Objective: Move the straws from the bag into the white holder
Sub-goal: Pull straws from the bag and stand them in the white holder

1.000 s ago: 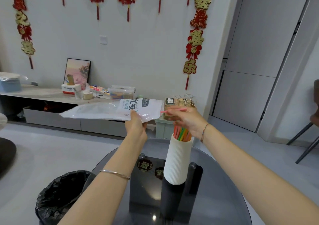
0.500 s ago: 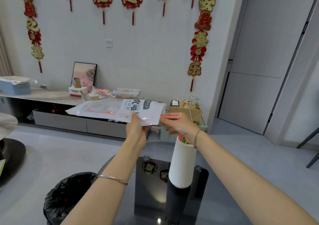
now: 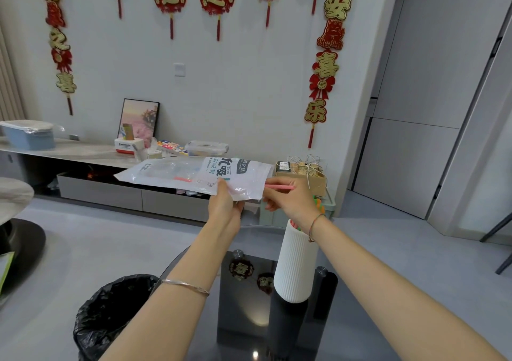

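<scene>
Beside the bag (image 3: 194, 175), right hand (image 3: 291, 202) seemingly pinches a pink straw (image 3: 279, 186).

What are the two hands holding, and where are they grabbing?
Left hand grips the straw bag by its lower edge near the opening; right hand pinches a pink straw by the end sticking out.

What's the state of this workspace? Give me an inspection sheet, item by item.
Surface: dark round glass table, reflective.
Job's things: white holder upright on the table, coloured straws in it; bag held level in the air, reddish straw inside.
Clutter: bin with black liner beside the table.
Hands: left hand grips the bag's lower edge; right hand pinches a pink straw just beside the bag's end.
Cables: thin white cords on a cardboard box behind.
Surroundings: low cabinet with boxes; red hanging decorations on the wall.
</scene>
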`<state>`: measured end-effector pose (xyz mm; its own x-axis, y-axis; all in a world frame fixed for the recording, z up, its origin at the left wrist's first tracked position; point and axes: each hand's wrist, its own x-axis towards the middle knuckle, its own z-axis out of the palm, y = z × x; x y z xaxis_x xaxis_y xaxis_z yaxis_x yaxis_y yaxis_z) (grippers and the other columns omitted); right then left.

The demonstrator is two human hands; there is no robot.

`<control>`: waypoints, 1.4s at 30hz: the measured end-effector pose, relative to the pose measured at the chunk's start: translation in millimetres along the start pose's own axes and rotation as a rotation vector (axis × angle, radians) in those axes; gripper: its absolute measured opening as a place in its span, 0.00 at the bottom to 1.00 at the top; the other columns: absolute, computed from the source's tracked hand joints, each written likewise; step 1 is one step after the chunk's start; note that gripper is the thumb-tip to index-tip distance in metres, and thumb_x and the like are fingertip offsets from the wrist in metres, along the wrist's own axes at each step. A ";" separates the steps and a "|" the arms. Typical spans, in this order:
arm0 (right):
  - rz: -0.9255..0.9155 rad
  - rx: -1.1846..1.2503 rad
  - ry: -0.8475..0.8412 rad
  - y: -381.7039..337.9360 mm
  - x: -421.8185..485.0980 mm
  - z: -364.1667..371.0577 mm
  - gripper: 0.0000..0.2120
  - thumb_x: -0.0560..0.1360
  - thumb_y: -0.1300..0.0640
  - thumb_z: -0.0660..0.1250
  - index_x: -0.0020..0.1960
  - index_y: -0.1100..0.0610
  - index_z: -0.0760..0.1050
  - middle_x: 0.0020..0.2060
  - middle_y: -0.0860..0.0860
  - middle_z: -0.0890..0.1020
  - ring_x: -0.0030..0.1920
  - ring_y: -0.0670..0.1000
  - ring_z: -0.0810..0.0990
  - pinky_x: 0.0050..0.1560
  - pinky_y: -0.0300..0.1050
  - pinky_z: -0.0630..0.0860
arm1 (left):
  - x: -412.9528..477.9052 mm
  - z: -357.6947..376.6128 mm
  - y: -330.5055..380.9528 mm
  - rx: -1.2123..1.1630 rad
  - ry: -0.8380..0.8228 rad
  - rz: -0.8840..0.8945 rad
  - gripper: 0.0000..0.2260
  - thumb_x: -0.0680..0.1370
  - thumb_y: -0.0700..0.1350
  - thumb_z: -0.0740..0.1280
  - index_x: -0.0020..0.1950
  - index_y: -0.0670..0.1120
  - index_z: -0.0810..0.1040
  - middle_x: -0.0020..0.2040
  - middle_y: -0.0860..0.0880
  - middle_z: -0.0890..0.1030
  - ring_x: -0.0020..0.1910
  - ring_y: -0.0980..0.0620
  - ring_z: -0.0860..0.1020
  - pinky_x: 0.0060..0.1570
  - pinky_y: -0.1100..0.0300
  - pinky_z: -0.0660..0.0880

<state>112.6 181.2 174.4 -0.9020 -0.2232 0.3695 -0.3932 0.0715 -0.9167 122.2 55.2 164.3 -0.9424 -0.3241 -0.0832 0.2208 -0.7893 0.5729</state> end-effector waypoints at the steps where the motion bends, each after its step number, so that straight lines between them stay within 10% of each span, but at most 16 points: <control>1: 0.018 0.023 -0.008 -0.3 -0.4 -1.4 0.05 0.72 0.66 0.69 0.47 0.64 0.80 0.24 0.48 0.81 0.23 0.44 0.78 0.28 0.34 0.77 | -0.1 -0.6 0.6 -0.010 0.002 -0.011 0.14 0.82 0.46 0.57 0.66 0.43 0.70 0.43 0.49 0.79 0.40 0.53 0.78 0.40 0.61 0.76; 20: -0.062 -0.291 0.038 0.0 -2.4 -6.6 0.07 0.71 0.56 0.72 0.48 0.57 0.82 0.34 0.48 0.81 0.30 0.43 0.76 0.28 0.35 0.76 | -8.6 -1.5 2.4 -0.055 0.015 -0.079 0.16 0.82 0.44 0.58 0.69 0.41 0.69 0.61 0.42 0.78 0.46 0.48 0.79 0.52 0.57 0.74; 26: -0.067 -0.076 0.023 -3.0 -4.3 -14.0 0.06 0.73 0.62 0.69 0.49 0.63 0.80 0.34 0.51 0.83 0.28 0.42 0.81 0.31 0.33 0.78 | -4.1 -2.8 9.1 -0.145 0.041 -0.033 0.15 0.82 0.43 0.58 0.68 0.42 0.69 0.48 0.46 0.81 0.40 0.51 0.79 0.32 0.61 0.81; 34: -0.088 0.039 0.059 -6.9 -4.2 -11.1 0.04 0.73 0.62 0.69 0.46 0.55 0.79 0.37 0.52 0.82 0.29 0.43 0.81 0.32 0.35 0.79 | -6.6 -1.0 7.9 -0.113 0.070 -0.050 0.17 0.82 0.44 0.58 0.70 0.41 0.67 0.64 0.42 0.77 0.63 0.45 0.77 0.52 0.57 0.74; 42: 0.034 0.322 0.180 -2.9 -2.1 -21.3 0.11 0.72 0.55 0.70 0.53 0.58 0.77 0.42 0.52 0.82 0.37 0.48 0.81 0.43 0.44 0.83 | -6.4 -1.5 8.3 -0.160 0.084 -0.038 0.16 0.82 0.43 0.58 0.70 0.42 0.68 0.65 0.43 0.77 0.58 0.47 0.78 0.53 0.56 0.75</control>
<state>111.8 202.2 179.5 -0.9420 -0.0489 0.3321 -0.3117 -0.2405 -0.9193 130.4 50.0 168.3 -0.9279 -0.3297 -0.1743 0.2290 -0.8726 0.4315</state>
